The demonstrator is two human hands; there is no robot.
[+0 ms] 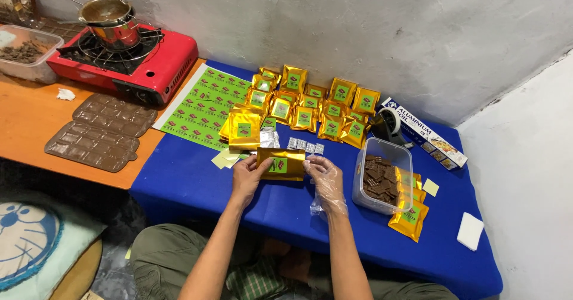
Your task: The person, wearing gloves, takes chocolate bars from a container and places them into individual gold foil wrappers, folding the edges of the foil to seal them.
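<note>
Over the blue table (191, 180) I hold a flat gold pouch (282, 164) with a green label between both hands. My left hand (248, 176), bare, grips its left end. The right end is pinched by my right hand (325, 180), which wears a thin clear plastic glove. Just beyond the pouch lie small silver foil-wrapped pieces (304, 146) and a stack of gold pouches (243, 130). To the right stands a clear plastic tub (382, 177) holding brown chocolate pieces.
Several filled gold pouches (310, 100) cluster at the back, beside a green label sheet (206, 106). A foil box (425, 131) and tape dispenser (388, 125) lie far right. Left: a red camping stove (128, 61) with a pot (110, 19), brown moulds (101, 130).
</note>
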